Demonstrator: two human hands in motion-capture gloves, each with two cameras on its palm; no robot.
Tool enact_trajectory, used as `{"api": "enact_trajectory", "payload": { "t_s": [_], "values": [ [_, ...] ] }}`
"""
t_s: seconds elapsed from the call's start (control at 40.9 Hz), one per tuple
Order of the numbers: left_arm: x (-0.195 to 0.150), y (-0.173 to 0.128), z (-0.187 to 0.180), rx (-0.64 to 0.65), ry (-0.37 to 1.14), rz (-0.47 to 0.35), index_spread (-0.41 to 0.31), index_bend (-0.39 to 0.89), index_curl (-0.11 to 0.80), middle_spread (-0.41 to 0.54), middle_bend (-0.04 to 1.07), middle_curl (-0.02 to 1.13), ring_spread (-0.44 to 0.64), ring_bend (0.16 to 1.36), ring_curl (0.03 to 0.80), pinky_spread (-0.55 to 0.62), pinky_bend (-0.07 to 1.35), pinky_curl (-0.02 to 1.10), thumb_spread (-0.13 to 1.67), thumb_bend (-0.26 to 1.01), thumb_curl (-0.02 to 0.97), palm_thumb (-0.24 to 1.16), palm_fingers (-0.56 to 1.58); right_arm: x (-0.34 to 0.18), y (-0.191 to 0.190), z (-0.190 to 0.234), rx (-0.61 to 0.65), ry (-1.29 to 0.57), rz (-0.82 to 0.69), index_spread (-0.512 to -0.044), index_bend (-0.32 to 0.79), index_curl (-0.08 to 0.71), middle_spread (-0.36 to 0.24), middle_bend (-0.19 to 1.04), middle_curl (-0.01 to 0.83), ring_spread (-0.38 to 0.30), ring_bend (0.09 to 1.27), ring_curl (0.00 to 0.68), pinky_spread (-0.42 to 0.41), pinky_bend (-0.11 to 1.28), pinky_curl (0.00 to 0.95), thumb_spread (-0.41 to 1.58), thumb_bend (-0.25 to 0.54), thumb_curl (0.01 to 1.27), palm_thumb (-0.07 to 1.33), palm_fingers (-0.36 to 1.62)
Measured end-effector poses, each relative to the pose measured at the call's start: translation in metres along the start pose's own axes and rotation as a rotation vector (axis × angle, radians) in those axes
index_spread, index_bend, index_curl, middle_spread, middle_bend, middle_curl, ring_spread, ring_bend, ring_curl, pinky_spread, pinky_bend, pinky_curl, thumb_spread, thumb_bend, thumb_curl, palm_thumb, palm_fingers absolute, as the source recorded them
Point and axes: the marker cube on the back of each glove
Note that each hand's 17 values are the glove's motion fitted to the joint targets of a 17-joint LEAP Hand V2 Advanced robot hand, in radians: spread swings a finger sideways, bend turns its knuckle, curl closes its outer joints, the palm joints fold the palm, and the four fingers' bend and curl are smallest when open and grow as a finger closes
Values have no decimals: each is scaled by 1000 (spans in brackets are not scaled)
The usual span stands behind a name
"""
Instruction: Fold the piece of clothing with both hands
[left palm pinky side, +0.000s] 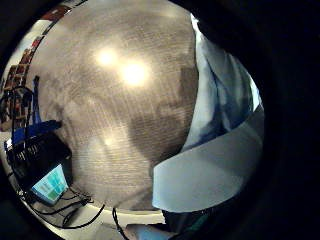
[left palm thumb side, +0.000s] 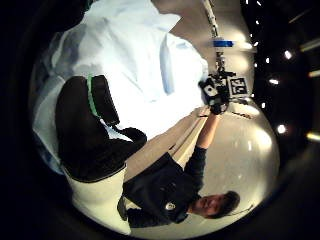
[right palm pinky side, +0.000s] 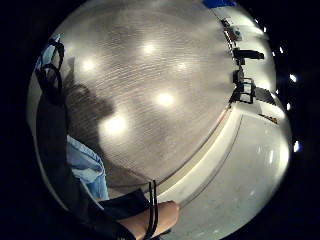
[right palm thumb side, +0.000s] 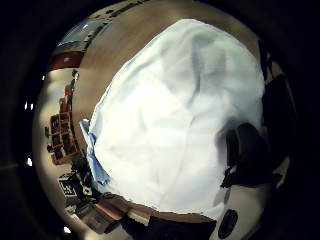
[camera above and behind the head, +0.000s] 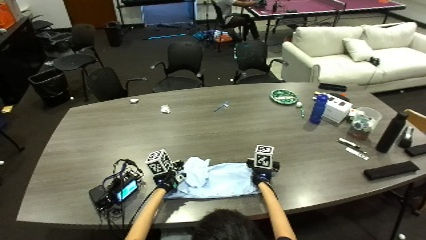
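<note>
Two gloved hands flank the light blue garment (camera above and behind the head: 214, 183) on the grey tabletop (camera above and behind the head: 200, 125) in the outside view, left hand (camera above and behind the head: 164, 178) and right hand (camera above and behind the head: 262, 175) at its opposite ends. From the left thumb-side palm view, fingers (left palm thumb side: 87, 130) curl onto the cloth. From the right thumb-side view, cloth fills the frame; those fingers, can't tell.

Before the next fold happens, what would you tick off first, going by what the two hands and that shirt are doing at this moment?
1. Pale blue cloth garment lies on the grey wooden table: ok.
2. Left hand at the garment's left edge, which is bunched up there: ok; its grip, cannot tell.
3. Right hand at the garment's right edge: ok; its grip, cannot tell.
4. Garment smooth: not ok, wrinkled at the left.
5. Black device with cables sits apart from the garment: ok.
</note>
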Motion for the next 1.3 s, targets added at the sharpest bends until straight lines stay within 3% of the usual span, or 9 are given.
{"api": "enact_trajectory", "payload": {
  "t_s": [0.122, 0.22, 0.269, 0.465, 0.587, 0.71, 0.857, 1.003, 1.297],
  "values": [
    [5, -3, -1, 12, 115, 156, -68, 272, 475, 76, 167, 312, 218, 415, 335, 281, 177, 299, 1350, 43, 366, 445, 485, 32, -17, -11, 60, 56, 58, -216, 186, 253, -170, 386, 532, -232, 727, 483, -342, 655, 392, 1110, 70, 503, 951, 1339],
    [11, -19, 2, 82, 231, 429, -67, 161, 449, 76, 151, 314, 207, 453, 348, 266, 210, 316, 1311, -29, 339, 340, 432, 66, -23, -26, 65, 69, 112, -228, 182, 282, -182, 398, 537, -239, 726, 480, -354, 647, 391, 1077, 55, 507, 975, 1340],
    [14, -19, 1, 89, 260, 481, -63, 142, 438, 77, 151, 316, 208, 467, 353, 266, 226, 325, 1298, -35, 332, 313, 411, 80, -23, -36, 59, 67, 143, -232, 181, 296, -186, 399, 538, -241, 727, 480, -358, 646, 391, 1065, 46, 508, 984, 1339],
    [17, 7, -24, 90, 195, 311, -59, 155, 414, 87, 158, 310, 218, 488, 352, 271, 234, 335, 1256, -32, 313, 245, 373, 84, -19, -100, 47, -28, 155, -242, 168, 332, -200, 408, 542, -245, 728, 477, -366, 639, 395, 986, -5, 519, 997, 1328],
    [21, 29, -46, 56, 265, 236, -62, 162, 406, 90, 160, 309, 224, 492, 349, 273, 235, 337, 1245, -23, 307, 233, 373, 19, 27, -158, 129, -52, 4, -243, 156, 345, -205, 413, 543, -246, 732, 477, -364, 640, 399, 926, -22, 531, 1004, 1323],
    [10, 31, -68, 208, 245, 237, -59, 193, 412, 89, 165, 309, 227, 480, 341, 274, 219, 335, 1260, -16, 300, 226, 393, -79, 84, -183, 198, -11, -199, -238, 147, 353, -213, 416, 543, -250, 747, 478, -365, 637, 402, 814, -32, 555, 989, 1320],
    [-15, 36, -77, 209, 315, 157, -62, 197, 420, 88, 160, 309, 229, 471, 335, 275, 200, 335, 1276, -12, 293, 228, 420, -208, 112, -135, 133, 61, -406, -239, 149, 361, -220, 425, 544, -253, 747, 478, -367, 632, 403, 698, -36, 582, 977, 1312],
    [-49, 42, -83, 276, 301, 116, -60, 188, 423, 82, 166, 314, 221, 463, 330, 263, 188, 333, 1293, -13, 287, 225, 444, -301, 117, -53, -96, 121, -583, -235, 126, 360, -226, 433, 543, -262, 757, 475, -372, 621, 398, 689, -35, 589, 960, 1286],
    [-57, 51, -106, 316, 327, 74, -58, 196, 432, 79, 162, 316, 217, 452, 325, 258, 180, 330, 1311, -16, 272, 205, 455, -280, 114, -87, -3, -23, -609, -208, 93, 321, -168, 364, 518, -242, 715, 456, -346, 640, 394, 863, -25, 557, 919, 1205]
  ]
}}
